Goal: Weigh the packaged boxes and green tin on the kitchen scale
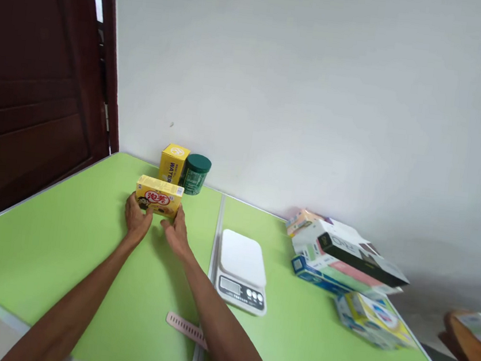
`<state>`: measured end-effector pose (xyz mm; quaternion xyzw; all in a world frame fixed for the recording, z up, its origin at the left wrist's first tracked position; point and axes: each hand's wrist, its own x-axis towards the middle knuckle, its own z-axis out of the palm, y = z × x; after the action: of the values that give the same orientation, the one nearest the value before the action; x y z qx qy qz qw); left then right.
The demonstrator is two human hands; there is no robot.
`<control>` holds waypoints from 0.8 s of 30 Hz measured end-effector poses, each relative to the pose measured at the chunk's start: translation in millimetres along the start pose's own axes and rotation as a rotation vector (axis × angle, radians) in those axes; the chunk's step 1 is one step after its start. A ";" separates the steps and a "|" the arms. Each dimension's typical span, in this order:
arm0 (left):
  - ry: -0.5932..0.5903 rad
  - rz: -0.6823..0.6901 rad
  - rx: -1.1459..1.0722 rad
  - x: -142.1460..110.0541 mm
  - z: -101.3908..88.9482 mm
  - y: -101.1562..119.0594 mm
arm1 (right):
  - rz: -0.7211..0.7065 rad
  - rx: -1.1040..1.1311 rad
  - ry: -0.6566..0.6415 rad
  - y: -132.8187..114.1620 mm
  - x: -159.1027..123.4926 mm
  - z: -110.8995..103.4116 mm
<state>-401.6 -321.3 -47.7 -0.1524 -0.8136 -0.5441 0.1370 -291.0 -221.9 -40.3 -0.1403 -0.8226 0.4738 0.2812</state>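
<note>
Both my hands reach forward to a small yellow box (159,195) with red characters that stands on the green table (64,241). My left hand (137,217) grips its left end and my right hand (177,230) grips its right end. Just behind the box stand a taller yellow box (173,163) with "WATER" printed on it and a dark green jar (195,174), both near the wall.
A white kitchen scale (242,269) sits right of my right forearm. A pink strap (186,329) lies near the front edge. Several stacked boxes (345,256) and another box (372,321) lie at the right. A dark wooden door (35,76) is at left.
</note>
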 end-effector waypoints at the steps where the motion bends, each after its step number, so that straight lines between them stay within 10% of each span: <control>1: 0.000 0.022 -0.007 -8.7 -6.5 4.6 | 0.033 0.002 0.013 -9.4 -10.3 -6.5; 7: -0.123 0.295 -0.177 -79.9 -11.3 57.4 | 0.029 -0.069 0.219 -51.1 -67.8 -96.8; 13: -0.412 0.468 -0.347 -157.1 19.6 114.1 | 0.065 -0.209 0.443 -40.5 -131.4 -197.2; 24: -0.607 0.502 -0.283 -168.4 28.6 108.5 | 0.234 -0.213 0.461 21.1 -170.2 -211.7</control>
<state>-205.9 -272.2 -32.3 -0.5166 -0.6720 -0.5306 -0.0030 -29.1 -147.4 -31.4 -0.3671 -0.7602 0.3696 0.3882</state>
